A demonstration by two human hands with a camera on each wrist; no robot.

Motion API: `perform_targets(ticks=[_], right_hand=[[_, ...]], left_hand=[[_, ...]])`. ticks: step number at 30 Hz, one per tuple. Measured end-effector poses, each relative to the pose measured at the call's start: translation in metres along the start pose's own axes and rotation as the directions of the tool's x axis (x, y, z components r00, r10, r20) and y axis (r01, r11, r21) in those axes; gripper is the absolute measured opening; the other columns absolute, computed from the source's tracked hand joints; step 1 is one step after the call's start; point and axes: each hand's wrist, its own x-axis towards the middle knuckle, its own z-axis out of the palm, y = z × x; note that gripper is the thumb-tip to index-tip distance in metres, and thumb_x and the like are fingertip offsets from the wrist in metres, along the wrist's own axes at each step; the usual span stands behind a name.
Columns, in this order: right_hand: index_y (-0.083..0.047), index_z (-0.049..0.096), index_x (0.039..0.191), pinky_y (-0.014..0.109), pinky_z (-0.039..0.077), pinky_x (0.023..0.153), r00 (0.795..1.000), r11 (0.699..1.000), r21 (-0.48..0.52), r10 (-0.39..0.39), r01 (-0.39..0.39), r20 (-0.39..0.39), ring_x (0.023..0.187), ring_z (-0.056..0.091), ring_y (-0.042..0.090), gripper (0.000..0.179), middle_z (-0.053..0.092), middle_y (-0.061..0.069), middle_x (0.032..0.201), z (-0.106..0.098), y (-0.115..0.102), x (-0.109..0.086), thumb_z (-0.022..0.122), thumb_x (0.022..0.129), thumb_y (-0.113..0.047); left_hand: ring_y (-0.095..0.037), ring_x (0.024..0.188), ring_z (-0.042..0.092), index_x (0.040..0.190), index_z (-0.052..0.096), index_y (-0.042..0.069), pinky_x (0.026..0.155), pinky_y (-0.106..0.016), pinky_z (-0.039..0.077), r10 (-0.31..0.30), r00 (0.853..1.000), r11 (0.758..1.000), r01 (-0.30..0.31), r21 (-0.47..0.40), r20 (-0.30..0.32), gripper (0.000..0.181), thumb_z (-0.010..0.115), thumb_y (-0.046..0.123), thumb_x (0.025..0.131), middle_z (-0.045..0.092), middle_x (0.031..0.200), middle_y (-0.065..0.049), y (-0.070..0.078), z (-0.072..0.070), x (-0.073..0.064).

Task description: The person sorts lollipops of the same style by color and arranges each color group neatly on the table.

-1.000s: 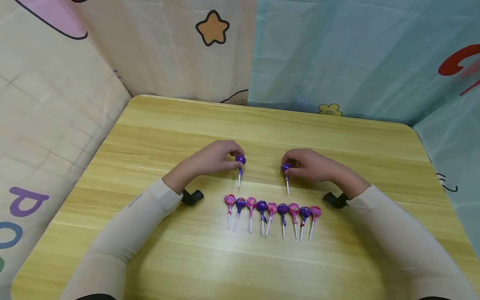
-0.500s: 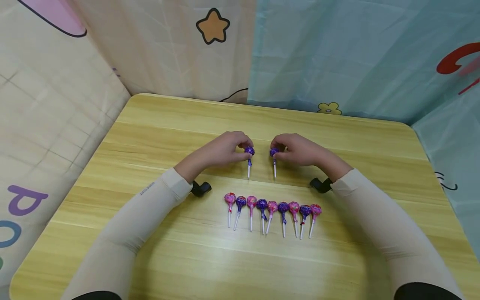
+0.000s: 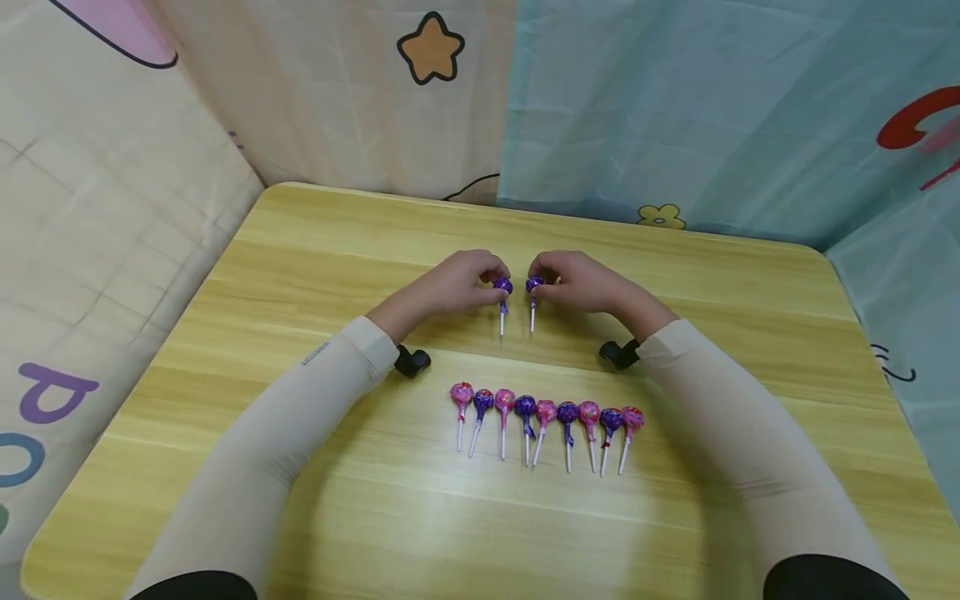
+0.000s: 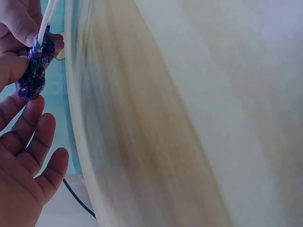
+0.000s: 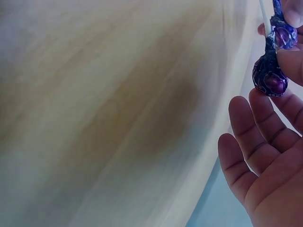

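Observation:
My left hand point(image 3: 467, 282) pinches a purple-wrapped lollipop point(image 3: 503, 286) by its candy head between thumb and fingers, its white stick pointing toward me. Facing it, my right hand point(image 3: 576, 281) pinches a second purple lollipop point(image 3: 534, 284) the same way, a small gap away. In the right wrist view the right hand's lollipop point(image 5: 270, 78) shows close, with the other one just behind it. The left wrist view shows the left hand's purple wrapper point(image 4: 35, 71) between thumb and fingertips. Nearer me lies a row of several lollipops, pink point(image 3: 505, 401) and purple point(image 3: 567, 412) by turns, sticks toward me.
The wood-grain table point(image 3: 375, 517) has rounded corners and ends at a printed curtain point(image 3: 637, 108) behind. Another curtain hangs at the left point(image 3: 112, 250). Black camera mounts, left point(image 3: 412, 362) and right point(image 3: 619, 355), sit at the wrists.
Both hands have moved away from me and toward each other, each carrying its purple lollipop, so the gap between the two has narrowed. The row of lollipops has stayed put.

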Motion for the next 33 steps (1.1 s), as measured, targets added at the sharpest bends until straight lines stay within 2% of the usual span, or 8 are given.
perform_targets(ticks=[18,23,33], right_hand=[[-0.008,0.061,0.113,0.038,0.045,0.08,0.998,0.997,0.05,0.052,-0.051,-0.029,0.09,0.053,0.025,0.019,0.064,0.008,0.104,-0.002,0.001,0.024,0.063,0.097,-0.018],[-0.008,0.062,0.112,0.037,0.044,0.079,0.997,0.996,0.059,0.073,-0.071,-0.036,0.089,0.053,0.025,0.02,0.064,0.008,0.103,-0.003,0.003,0.03,0.064,0.096,-0.02],[-0.006,0.062,0.111,0.038,0.044,0.083,0.997,0.997,0.049,0.059,-0.057,-0.04,0.092,0.054,0.024,0.021,0.065,0.009,0.105,-0.005,0.005,0.044,0.065,0.096,-0.02]], left_hand=[[-0.019,0.098,0.054,0.12,0.066,0.008,0.09,-0.033,0.045,-0.081,0.996,0.996,0.08,-0.031,-0.03,0.029,0.066,0.025,0.096,0.063,0.106,-0.004,-0.009,-0.01,0.026],[-0.019,0.098,0.055,0.119,0.066,0.009,0.092,-0.033,0.045,-0.11,0.993,0.993,0.109,-0.049,-0.03,0.027,0.065,0.024,0.096,0.063,0.107,-0.003,-0.016,-0.014,0.031],[-0.021,0.099,0.055,0.119,0.065,0.005,0.092,-0.033,0.044,-0.154,0.988,0.983,0.152,-0.105,-0.004,0.028,0.066,0.019,0.095,0.063,0.107,-0.007,-0.028,-0.021,0.035]])
